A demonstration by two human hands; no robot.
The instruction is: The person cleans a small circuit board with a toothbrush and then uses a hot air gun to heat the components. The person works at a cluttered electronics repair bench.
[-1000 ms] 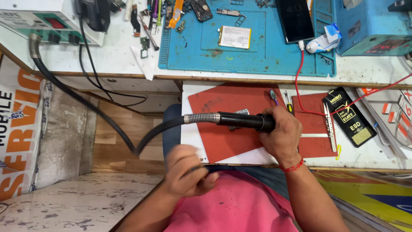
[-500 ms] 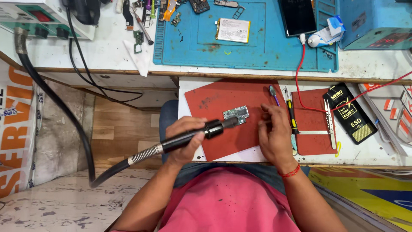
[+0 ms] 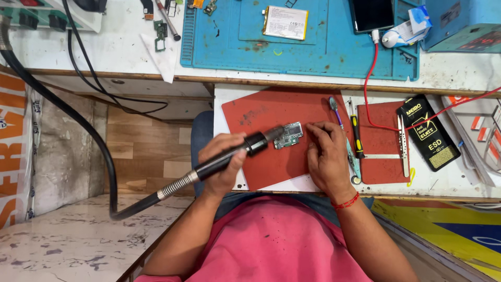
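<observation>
My left hand (image 3: 223, 163) grips a black hot-air handpiece (image 3: 237, 152) with a ribbed hose running off to the lower left. Its nozzle tip points at a small green circuit board (image 3: 290, 134) lying on a red mat (image 3: 271, 112). My right hand (image 3: 326, 155) rests flat on the mat just right of the board, fingers near the board's edge, holding nothing.
A toothbrush (image 3: 335, 108), a screwdriver (image 3: 356, 137), tweezers (image 3: 402, 146) and a black pouch (image 3: 428, 133) lie right of the mat. A blue work mat (image 3: 235, 47) on the upper bench carries a phone battery (image 3: 285, 22) and a phone (image 3: 371, 14). A red cable (image 3: 369, 86) hangs down.
The handpiece passed from my right hand to my left hand. The left hand brought its nozzle up to the circuit board, and the right hand settled on the mat beside the board.
</observation>
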